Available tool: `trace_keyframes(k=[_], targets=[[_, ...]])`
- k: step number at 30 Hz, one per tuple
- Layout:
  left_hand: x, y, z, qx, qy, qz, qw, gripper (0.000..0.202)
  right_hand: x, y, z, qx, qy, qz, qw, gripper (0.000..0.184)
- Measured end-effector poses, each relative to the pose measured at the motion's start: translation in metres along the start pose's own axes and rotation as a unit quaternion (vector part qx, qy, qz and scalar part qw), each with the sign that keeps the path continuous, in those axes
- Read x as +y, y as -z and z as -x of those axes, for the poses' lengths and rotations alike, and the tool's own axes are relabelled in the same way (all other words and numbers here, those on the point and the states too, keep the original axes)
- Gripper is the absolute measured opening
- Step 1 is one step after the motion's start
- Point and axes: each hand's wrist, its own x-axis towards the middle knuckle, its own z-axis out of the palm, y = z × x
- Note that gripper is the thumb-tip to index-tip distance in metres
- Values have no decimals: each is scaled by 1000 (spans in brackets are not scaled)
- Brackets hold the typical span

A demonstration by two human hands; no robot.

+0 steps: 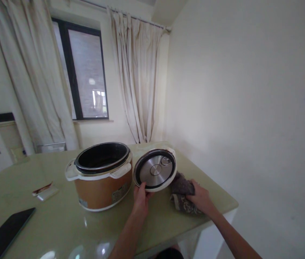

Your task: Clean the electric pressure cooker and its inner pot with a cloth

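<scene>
A brown and white cooker [101, 180] stands open on the pale green table [60, 223], its dark inner pot showing. My left hand [141, 198] grips the lower rim of the cooker lid [155, 169], which is tilted up on edge with its metal underside facing me. My right hand [200, 198] is closed on a dark patterned cloth [181, 190] lying on the table just right of the lid.
A black tablet [5, 233] lies at the near left edge, and a small white packet [46, 191] lies left of the cooker. The table's right edge runs close to the white wall. Curtains and a window stand behind the table.
</scene>
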Motion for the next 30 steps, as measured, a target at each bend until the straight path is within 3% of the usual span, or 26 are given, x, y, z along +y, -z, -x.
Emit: trace_keyframes(k=[3, 5, 8, 11, 13, 16, 19, 22, 24, 26, 30], targets=[[-8, 6, -2, -8, -7, -19, 1000, 6, 17, 26, -3, 137, -19, -133, 981, 45], [-12, 9, -3, -9, -17, -34, 999, 11, 14, 45, -3, 226, -23, -188, 956, 53], [-16, 13, -5, -11, -30, -62, 998, 17, -9, 76, -5, 315, -3, -214, 925, 57], [-19, 19, -8, -21, -58, -103, 993, 22, -45, 101, -11, 352, 75, -196, 912, 52], [-22, 25, -10, -28, -90, -133, 987, 23, -71, 108, -20, 316, 138, -175, 922, 49], [-28, 34, -14, -39, -112, -158, 980, 25, -104, 98, -36, 165, 193, -160, 954, 53], [-33, 40, -18, -52, -122, -165, 977, 33, -128, 63, -49, 37, 200, -97, 974, 60], [-36, 42, -22, -78, -187, -196, 959, 42, -143, 19, -52, -50, 187, 39, 980, 50], [-37, 42, -23, -70, -235, -226, 943, 54, -148, -4, -51, -97, 184, 84, 975, 45], [-37, 42, -22, -48, -264, -255, 929, 67, -151, -18, -48, -131, 194, 90, 968, 52], [-34, 40, -18, -48, -266, -293, 917, 73, -152, -23, -41, -154, 209, 112, 959, 74]])
